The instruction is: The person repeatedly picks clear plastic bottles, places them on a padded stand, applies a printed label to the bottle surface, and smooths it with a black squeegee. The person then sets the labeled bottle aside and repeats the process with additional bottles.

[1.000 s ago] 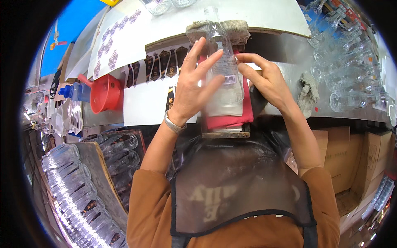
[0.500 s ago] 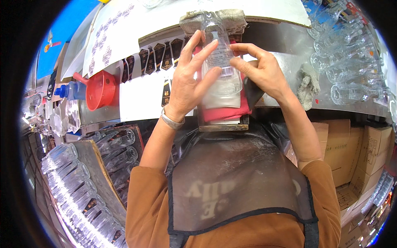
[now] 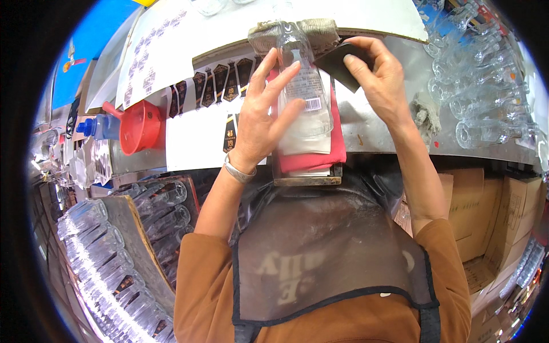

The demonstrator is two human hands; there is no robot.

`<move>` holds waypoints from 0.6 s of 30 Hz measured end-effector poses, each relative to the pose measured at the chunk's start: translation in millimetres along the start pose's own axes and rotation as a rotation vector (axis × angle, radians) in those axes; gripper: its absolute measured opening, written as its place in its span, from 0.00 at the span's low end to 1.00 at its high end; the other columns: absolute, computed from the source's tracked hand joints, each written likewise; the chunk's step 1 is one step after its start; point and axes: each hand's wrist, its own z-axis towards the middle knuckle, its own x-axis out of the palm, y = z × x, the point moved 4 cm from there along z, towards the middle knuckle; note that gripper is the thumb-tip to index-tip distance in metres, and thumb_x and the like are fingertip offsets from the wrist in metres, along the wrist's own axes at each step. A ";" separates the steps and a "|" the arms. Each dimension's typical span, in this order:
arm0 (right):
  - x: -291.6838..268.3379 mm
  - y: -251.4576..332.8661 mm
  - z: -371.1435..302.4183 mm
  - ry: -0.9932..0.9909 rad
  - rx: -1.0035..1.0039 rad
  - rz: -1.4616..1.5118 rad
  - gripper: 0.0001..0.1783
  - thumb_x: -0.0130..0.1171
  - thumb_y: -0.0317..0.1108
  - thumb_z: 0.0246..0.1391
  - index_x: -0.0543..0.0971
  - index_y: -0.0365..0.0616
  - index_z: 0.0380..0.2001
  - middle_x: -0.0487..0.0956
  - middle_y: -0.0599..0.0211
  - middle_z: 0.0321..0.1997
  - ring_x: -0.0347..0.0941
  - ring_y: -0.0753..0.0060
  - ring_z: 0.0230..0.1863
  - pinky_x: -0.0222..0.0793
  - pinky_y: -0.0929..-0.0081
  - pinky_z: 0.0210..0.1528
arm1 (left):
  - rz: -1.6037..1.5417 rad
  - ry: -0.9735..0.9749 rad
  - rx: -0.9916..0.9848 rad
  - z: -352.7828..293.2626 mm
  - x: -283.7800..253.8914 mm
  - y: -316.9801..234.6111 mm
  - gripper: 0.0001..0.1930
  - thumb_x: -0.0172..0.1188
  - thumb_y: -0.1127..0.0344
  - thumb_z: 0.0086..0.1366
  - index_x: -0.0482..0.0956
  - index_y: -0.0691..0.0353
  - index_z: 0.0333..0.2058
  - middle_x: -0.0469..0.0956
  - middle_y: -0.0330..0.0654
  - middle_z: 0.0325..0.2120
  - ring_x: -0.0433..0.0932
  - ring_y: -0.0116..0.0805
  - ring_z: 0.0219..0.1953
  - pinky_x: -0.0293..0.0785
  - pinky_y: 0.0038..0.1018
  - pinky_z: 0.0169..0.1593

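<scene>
A clear glass bottle (image 3: 311, 123) lies on its back on white and red cloths (image 3: 314, 163), its neck toward the far side on a rolled grey cloth (image 3: 263, 38). A printed transparent label (image 3: 299, 87) with a barcode faces up on it. My left hand (image 3: 257, 117) rests along the bottle's left side, fingers spread, with the thumb over the glass. To the right of the bottle, my right hand (image 3: 382, 80) pinches a dark flat scraper (image 3: 345, 67) between thumb and fingers; one corner points toward the bottle's shoulder.
Sheets of dark labels (image 3: 231, 83) lie left of the bottle, beside a red plastic dipper (image 3: 140, 127). Several clear bottles (image 3: 480, 106) lie at the right on the metal bench. A crumpled grey rag (image 3: 424, 117) is nearer. Racked bottles (image 3: 108, 257) stand lower left, cardboard boxes (image 3: 474, 211) lower right.
My right hand has moved off the bottle label, up and to the right, and brought the dark scraper up between thumb and fingers. My left hand has hardly moved.
</scene>
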 end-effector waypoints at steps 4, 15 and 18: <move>6.7 21.0 -2.8 0.231 -0.057 -0.143 0.15 0.61 0.28 0.61 0.78 0.36 0.50 0.81 0.69 0.43 0.76 0.80 0.45 0.73 0.81 0.47 | -0.008 0.001 0.001 0.2 -1.3 0.2 0.29 0.67 0.65 0.61 0.75 0.53 0.62 0.59 0.57 0.69 0.63 0.53 0.69 0.63 0.41 0.68; 36.6 83.9 -59.3 0.389 -0.947 -0.519 0.15 0.66 0.28 0.42 0.82 0.44 0.38 0.81 0.66 0.40 0.77 0.62 0.41 0.73 0.64 0.43 | -0.138 -0.011 -0.150 -46.5 12.8 -3.5 0.65 0.80 0.62 0.45 0.41 0.71 0.72 0.58 0.58 0.70 0.70 0.51 0.63 0.68 0.39 0.64; 39.9 85.0 -25.5 0.319 -0.856 -0.719 0.14 0.64 0.24 0.43 0.80 0.41 0.37 0.79 0.62 0.40 0.76 0.58 0.44 0.72 0.64 0.44 | -0.099 -0.074 -0.136 -43.0 18.6 -8.2 0.66 0.81 0.63 0.43 0.40 0.73 0.72 0.61 0.57 0.68 0.72 0.48 0.60 0.69 0.38 0.63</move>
